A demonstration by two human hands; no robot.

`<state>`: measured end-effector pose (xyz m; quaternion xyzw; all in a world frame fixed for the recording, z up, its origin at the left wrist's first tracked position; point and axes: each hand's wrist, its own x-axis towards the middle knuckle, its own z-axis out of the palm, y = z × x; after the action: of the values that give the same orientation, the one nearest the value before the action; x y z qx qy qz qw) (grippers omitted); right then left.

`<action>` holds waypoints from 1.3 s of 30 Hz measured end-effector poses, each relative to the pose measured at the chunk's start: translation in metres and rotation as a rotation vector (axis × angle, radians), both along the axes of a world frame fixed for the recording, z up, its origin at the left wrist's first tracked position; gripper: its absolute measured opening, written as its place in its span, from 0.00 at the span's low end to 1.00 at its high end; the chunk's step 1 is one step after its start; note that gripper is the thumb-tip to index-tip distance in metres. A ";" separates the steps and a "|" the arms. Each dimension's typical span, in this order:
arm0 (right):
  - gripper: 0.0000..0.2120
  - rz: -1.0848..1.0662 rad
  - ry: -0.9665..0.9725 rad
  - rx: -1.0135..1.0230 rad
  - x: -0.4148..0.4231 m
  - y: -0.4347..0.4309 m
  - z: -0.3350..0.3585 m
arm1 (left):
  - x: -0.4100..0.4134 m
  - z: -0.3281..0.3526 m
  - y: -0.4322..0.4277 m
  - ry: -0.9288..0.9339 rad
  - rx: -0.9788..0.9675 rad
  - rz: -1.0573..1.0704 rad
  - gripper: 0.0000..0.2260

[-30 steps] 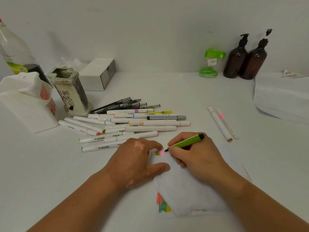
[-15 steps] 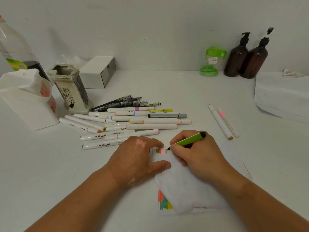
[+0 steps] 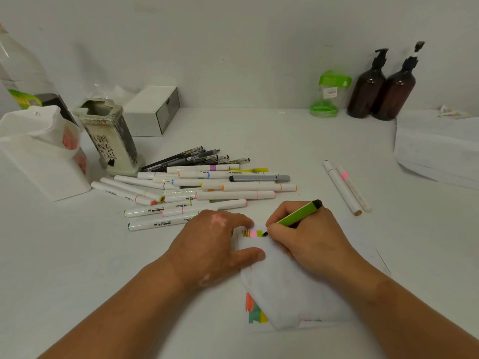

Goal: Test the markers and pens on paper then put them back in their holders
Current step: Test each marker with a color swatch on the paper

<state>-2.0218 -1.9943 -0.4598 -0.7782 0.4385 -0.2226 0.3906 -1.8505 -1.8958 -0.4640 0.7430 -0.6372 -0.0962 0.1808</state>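
Here right hand (image 3: 313,239) pinches a lime-green, black-ended pen (image 3: 298,215), tip seemingly on paper (image 3: 287,291); left hand (image 3: 207,244) presses flat.

Head view, close, angled down over table (image 3: 285,130).

This looks like a plain home desk or craft table (image 3: 259,130) set against a bare white wall (image 3: 233,47). Just beyond the fingers (image 3: 241,220) lies a loose heap of markers (image 3: 233,195) and pens (image 3: 197,158). Far to their left stand a worn holder (image 3: 108,136), a box (image 3: 153,110) and a bottle (image 3: 20,73). Far beyond and to the right of the fingers, two pump bottles (image 3: 381,92) and a green jar (image 3: 328,94) stand by the wall, with a paper stack (image 3: 438,151) beside them.
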 end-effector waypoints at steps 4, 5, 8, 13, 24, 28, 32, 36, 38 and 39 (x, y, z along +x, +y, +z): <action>0.04 -0.010 0.001 -0.039 0.001 -0.001 0.001 | 0.001 0.000 0.001 0.013 0.002 -0.005 0.28; 0.04 -0.002 0.007 -0.042 0.001 -0.001 0.000 | 0.001 0.001 0.001 0.014 0.001 -0.005 0.28; 0.06 -0.018 -0.051 -0.008 0.000 -0.001 0.002 | 0.001 0.001 0.001 0.017 0.000 -0.014 0.28; 0.13 -0.093 -0.577 0.367 -0.009 -0.006 0.011 | 0.001 0.003 0.003 0.145 -0.166 0.020 0.14; 0.06 0.092 -0.723 0.433 -0.017 -0.009 0.013 | 0.007 0.007 0.003 0.755 -0.214 0.077 0.11; 0.05 0.081 -0.782 0.382 -0.021 -0.009 0.016 | 0.006 0.007 0.003 0.723 -0.201 0.006 0.08; 0.04 0.120 -0.813 0.340 -0.023 -0.006 0.019 | 0.004 0.007 0.002 0.654 -0.253 -0.010 0.08; 0.04 0.154 -0.765 0.321 -0.022 -0.004 0.019 | 0.005 0.006 0.002 0.649 -0.246 0.015 0.10; 0.03 0.158 -0.733 0.304 -0.021 -0.003 0.019 | 0.005 0.006 0.003 0.646 -0.242 0.013 0.10; 0.04 0.161 -0.716 0.298 -0.021 -0.002 0.018 | 0.005 0.007 0.003 0.642 -0.239 0.011 0.11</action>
<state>-2.0428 -1.9968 -0.4415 -0.6182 0.2395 -0.3824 0.6437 -1.8454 -1.8928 -0.4573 0.6519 -0.5503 -0.2491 0.4584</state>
